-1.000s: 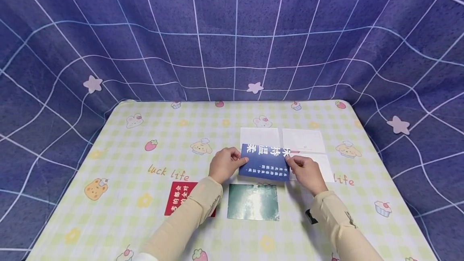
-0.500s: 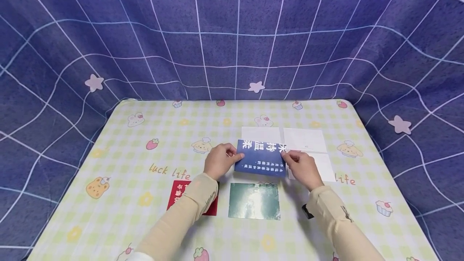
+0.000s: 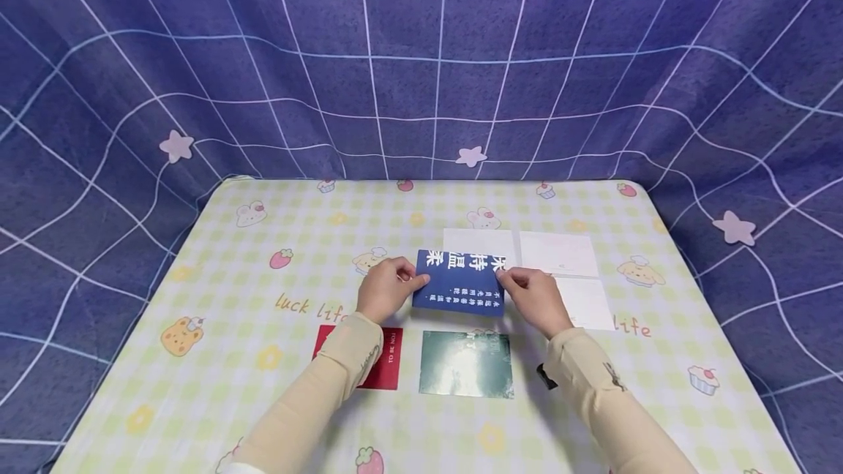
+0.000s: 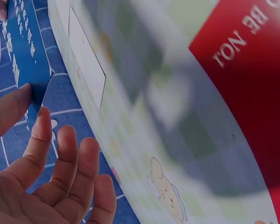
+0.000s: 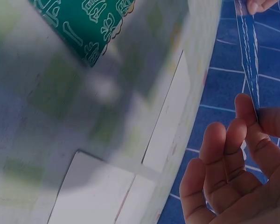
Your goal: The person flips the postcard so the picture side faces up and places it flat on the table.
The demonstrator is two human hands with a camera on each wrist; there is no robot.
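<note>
A blue card (image 3: 459,295) with white Chinese characters is held up over the table, its writing turned on its side. My left hand (image 3: 388,291) pinches its left edge between thumb and index finger. At the right edge, my right hand (image 3: 538,302) pinches it in the same way. In the left wrist view the other fingers of the left hand (image 4: 60,172) spread loosely below the card. The right wrist view shows the card (image 5: 247,51) nearly edge-on. A shiny green card (image 3: 466,366) lies nearer me, and a red card (image 3: 384,368) is partly covered by my left sleeve.
Three white cards lie at the back right, among them a far right one (image 3: 558,253) and a nearer one (image 3: 586,306); the blue card overlaps some in this view. A small black object (image 3: 546,377) shows beside my right sleeve. A checked tablecloth (image 3: 217,386) covers the table.
Both hands have moved left with the blue card, uncovering more of the white cards at the right. My left forearm has shifted left across the red card, showing more of its right side.
</note>
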